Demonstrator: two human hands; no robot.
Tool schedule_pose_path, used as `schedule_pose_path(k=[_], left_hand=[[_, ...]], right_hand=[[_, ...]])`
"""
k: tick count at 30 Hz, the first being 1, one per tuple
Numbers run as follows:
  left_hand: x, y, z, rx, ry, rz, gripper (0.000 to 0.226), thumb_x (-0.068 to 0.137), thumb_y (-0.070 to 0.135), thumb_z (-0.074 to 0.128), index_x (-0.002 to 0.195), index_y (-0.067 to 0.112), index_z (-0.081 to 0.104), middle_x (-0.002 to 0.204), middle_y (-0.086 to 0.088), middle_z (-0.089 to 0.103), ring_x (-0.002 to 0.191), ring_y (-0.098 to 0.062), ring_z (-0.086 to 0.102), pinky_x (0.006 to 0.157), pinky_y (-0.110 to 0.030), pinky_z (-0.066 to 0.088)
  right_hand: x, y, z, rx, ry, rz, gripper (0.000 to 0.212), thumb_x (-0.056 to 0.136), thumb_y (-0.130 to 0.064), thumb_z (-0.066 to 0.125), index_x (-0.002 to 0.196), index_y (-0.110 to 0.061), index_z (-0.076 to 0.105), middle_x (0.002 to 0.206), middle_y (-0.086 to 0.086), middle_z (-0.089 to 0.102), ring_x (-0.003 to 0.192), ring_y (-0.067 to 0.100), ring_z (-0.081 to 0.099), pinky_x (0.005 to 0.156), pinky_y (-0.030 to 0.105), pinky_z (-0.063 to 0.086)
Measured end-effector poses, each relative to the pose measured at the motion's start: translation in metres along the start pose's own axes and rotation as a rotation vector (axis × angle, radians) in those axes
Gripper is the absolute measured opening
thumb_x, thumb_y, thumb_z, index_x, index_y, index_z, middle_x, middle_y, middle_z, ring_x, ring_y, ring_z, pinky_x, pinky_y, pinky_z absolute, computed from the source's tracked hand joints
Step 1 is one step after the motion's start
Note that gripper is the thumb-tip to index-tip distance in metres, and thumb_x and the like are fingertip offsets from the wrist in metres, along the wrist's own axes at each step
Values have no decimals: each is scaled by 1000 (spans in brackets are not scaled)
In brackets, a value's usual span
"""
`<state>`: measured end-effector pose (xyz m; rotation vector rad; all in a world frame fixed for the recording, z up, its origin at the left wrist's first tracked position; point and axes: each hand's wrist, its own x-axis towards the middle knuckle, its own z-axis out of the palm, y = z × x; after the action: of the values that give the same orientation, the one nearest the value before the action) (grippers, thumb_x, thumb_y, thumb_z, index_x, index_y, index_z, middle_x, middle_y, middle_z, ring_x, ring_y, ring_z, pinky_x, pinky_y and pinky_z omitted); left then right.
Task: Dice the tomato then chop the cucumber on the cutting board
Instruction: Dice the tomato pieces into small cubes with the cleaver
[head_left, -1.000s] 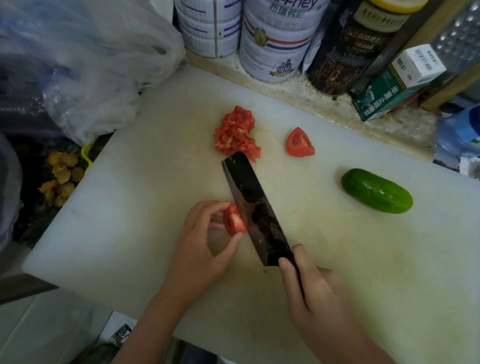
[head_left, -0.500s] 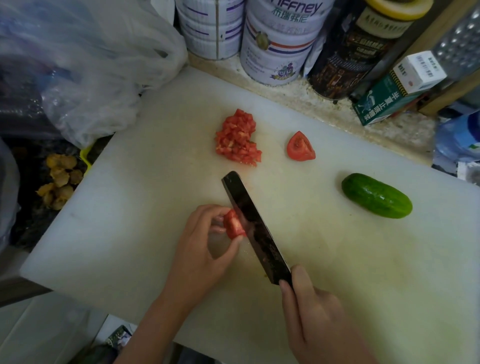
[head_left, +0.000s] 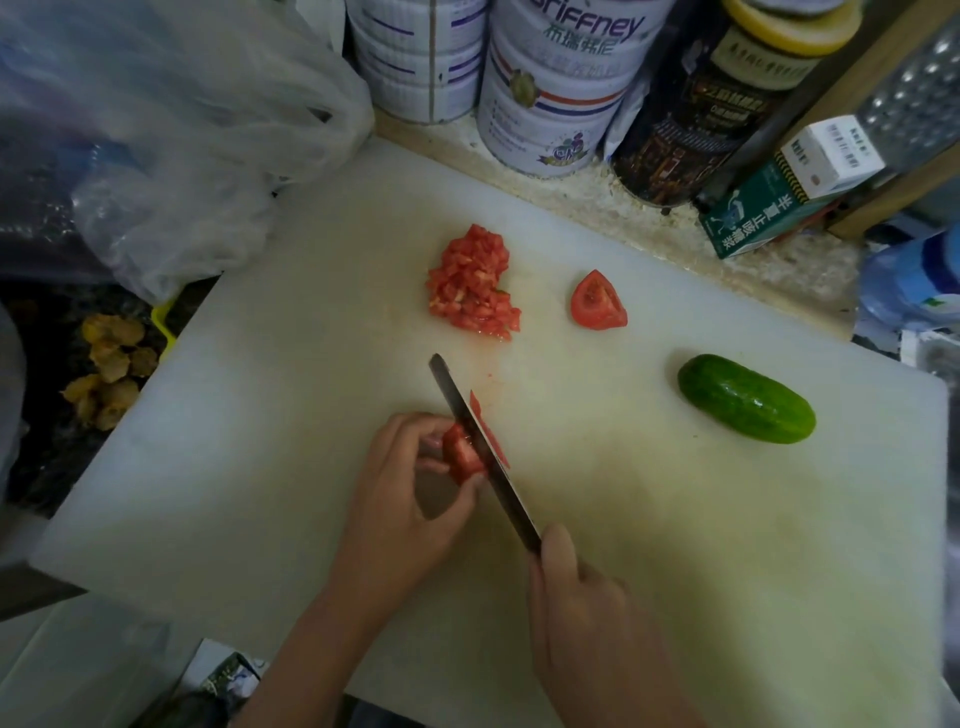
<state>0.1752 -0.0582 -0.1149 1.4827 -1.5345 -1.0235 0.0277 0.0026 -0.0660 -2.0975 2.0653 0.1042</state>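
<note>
Cutting board (head_left: 260, 467): It was white and lay flat on the worktop, with all the food on it.
Left hand (head_left: 410, 499): Its fingers and thumb were curled round a small tomato piece (head_left: 462, 457), pinching it down on the board near the front middle.
Right hand (head_left: 576, 603): It was wrapped round the handle of the knife (head_left: 483, 447).
Knife: The long dark blade stood on its edge, pressed into the tomato piece. Its tip pointed away from the person and a bit left.
Thin slice (head_left: 491, 431): It leaned on the blade's right side.
Diced tomato (head_left: 472, 283): A small red heap sat further back.
Tomato wedge (head_left: 597, 304): It lay just right of the heap, pointy end to the back.
Cucumber (head_left: 745, 399): It was whole, on the right part of the board, well apart from both hands. Its long way ran from back-left to front-right.
Behind the board: Tins (head_left: 550, 104) stood in a row, with a plastic bag (head_left: 197, 156) at the left.
</note>
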Motion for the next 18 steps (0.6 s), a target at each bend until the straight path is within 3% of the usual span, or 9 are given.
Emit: schedule_pose_path(k=[1, 3, 7, 12, 15, 18], left_hand=[[0, 0, 0, 0, 4, 1, 42, 73, 6, 80, 106, 22, 58, 103, 9, 56, 94, -4, 58, 79, -10, 48], [1, 0, 0, -15, 12, -11, 42, 74, 8, 81, 104, 25, 57, 102, 8, 56, 93, -4, 59, 78, -8, 46], [2, 0, -2, -51, 17, -27, 44, 73, 16, 78, 101, 37, 52, 100, 10, 57, 88, -2, 60, 75, -7, 46], [2, 0, -1, -64, 0, -55, 45, 73, 9, 80, 97, 36, 54, 99, 11, 57, 90, -3, 60, 76, -10, 47], [1, -2, 1, -59, 22, -27, 49, 73, 6, 81, 97, 38, 53, 98, 13, 56, 87, -4, 60, 76, -8, 46], [-2, -4, 0, -64, 31, 14, 42, 75, 15, 78, 100, 37, 53, 100, 11, 55, 89, -5, 60, 78, -10, 47]], right_hand=[[5, -3, 1, -17, -2, -12, 45, 61, -24, 81, 84, -12, 44, 35, 3, 44, 23, 24, 41, 35, 24, 9], [19, -11, 1, -44, 47, -52, 62, 43, -14, 89, 86, -9, 45, 34, 4, 44, 22, 24, 41, 38, 24, 8], [26, -17, 1, -48, 131, -113, 42, 57, -2, 63, 94, -5, 44, 39, 5, 48, 24, 24, 42, 29, 22, 20], [-12, 1, 5, -27, -75, 55, 72, 36, -23, 92, 85, -14, 41, 45, 1, 52, 25, 25, 44, 26, 25, 17], [-4, 1, 0, -42, -52, 37, 59, 51, -23, 85, 81, -19, 34, 39, 1, 47, 24, 23, 43, 32, 25, 11], [20, -10, -3, 37, 40, -56, 43, 64, -12, 80, 92, -8, 48, 37, 5, 47, 24, 25, 44, 35, 23, 11]])
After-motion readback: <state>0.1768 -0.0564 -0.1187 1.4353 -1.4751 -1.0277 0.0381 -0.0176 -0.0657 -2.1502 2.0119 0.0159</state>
